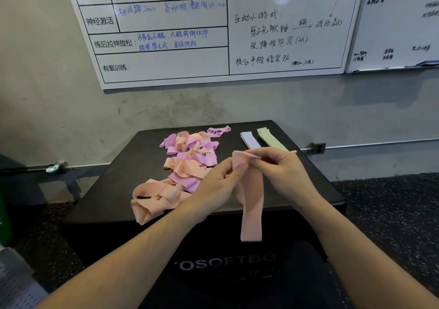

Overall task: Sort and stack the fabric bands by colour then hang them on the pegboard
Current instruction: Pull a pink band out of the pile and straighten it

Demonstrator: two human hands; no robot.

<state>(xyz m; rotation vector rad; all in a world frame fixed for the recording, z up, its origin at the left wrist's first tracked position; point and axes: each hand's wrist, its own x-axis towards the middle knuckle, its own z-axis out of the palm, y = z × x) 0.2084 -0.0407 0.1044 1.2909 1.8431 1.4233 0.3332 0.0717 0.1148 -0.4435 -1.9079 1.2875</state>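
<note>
**Peach band lifted from the pile as colour sorting went on**

Seen from the head camera, a person held one peach band up over the near edge of a black padded surface. The left hand was curled round the band's upper left part, and the right hand pinched its top edge between thumb and fingertips, so both hands were grasping the same strip. The band hung straight down between the wrists, its lower end loose and clear of the surface.

Left of the hands lay the unsorted heap of peach and lilac bands, tangled and overlapping. Behind the right hand, two flat stacks lay side by side: a white stack and a pale green stack.

The band looked light, thin and limp, drooping under its own weight. It would probably fold or twist easily, so holding it at the top edge and letting it hang flat seemed the sound way to straighten it before stacking.

No bin or tray appeared; the stacks rested directly on the surface. A whiteboard covered the wall behind, and no pegboard could be identified with certainty.
</note>
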